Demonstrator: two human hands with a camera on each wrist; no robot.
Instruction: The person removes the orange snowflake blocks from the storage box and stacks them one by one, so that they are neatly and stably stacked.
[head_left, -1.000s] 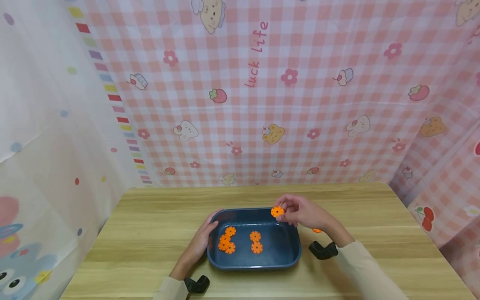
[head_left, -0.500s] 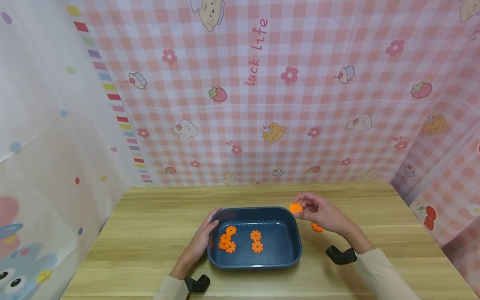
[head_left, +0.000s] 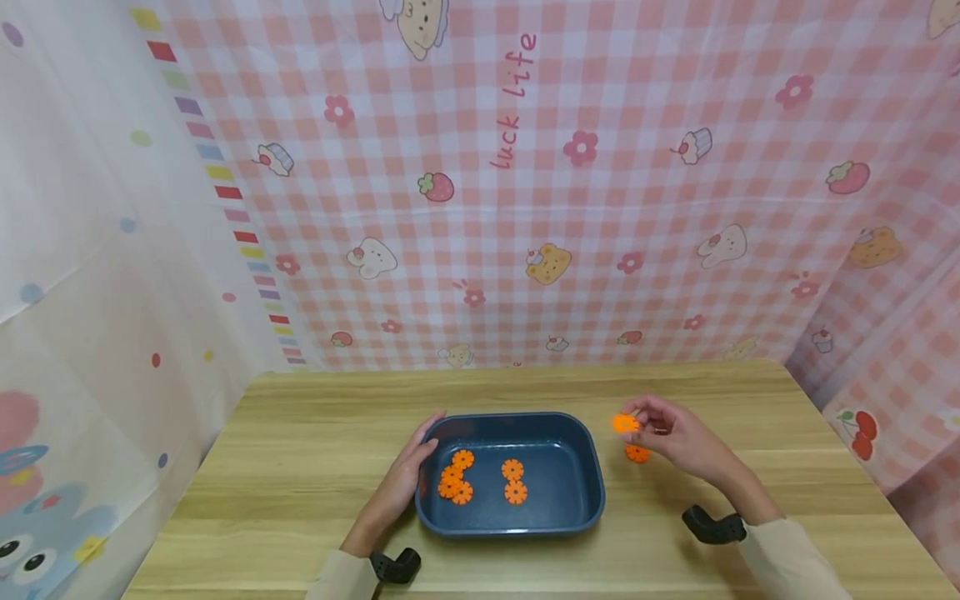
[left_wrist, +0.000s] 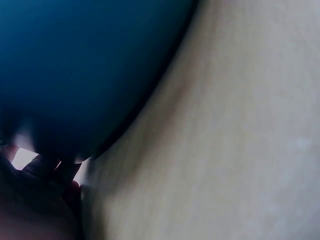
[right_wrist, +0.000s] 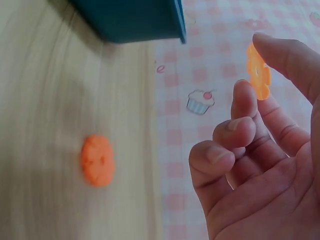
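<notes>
In the head view my right hand (head_left: 678, 437) is raised over the table to the right of the pan. Its thumb and forefinger pinch an orange notched plastic disc (right_wrist: 259, 72), a flat round building piece, by the edges. Another orange disc (head_left: 638, 454) lies on the table just below that hand. My left hand (head_left: 401, 483) grips the left side of a dark blue rectangular baking pan (head_left: 517, 533), its thumb at the rim and its fingers along the outer wall. Inside the pan, several orange discs (head_left: 452, 475) overlap on the left. Two more discs (head_left: 514, 482) sit near the middle.
The pan stands on a wooden table (head_left: 300, 467). A pink checked curtain (head_left: 480, 208) hangs behind the table's back edge, with a white curtain (head_left: 112, 292) on the left. Each wrist wears a black camera mount (head_left: 712, 527).
My right hand has moved right from over the pan's far right corner to above the loose disc, still pinching one disc. My left hand and the pan have stayed in place.
</notes>
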